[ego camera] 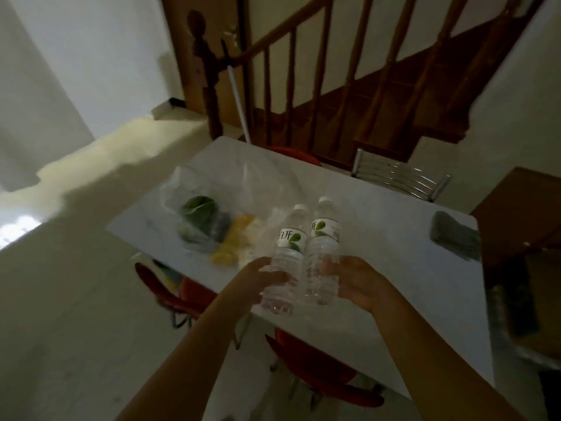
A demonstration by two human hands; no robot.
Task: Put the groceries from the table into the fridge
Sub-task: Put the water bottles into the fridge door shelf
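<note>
White laminate covers the rectangular counter (394, 268), the biggest thing in view. On its far left part lies a clear plastic bag of green, yellow and pale groceries (212, 229). Above the counter's near edge, two clear ribbed plastic water bottles with white caps stand almost upright and touch each other, long axes leaning slightly away. The left hand (261, 276) has its fingers wrapped around the left bottle (287, 259); the right hand (361, 281) grips the right bottle (323, 253). The fridge is out of view, so carrying comes next, I judge.
</note>
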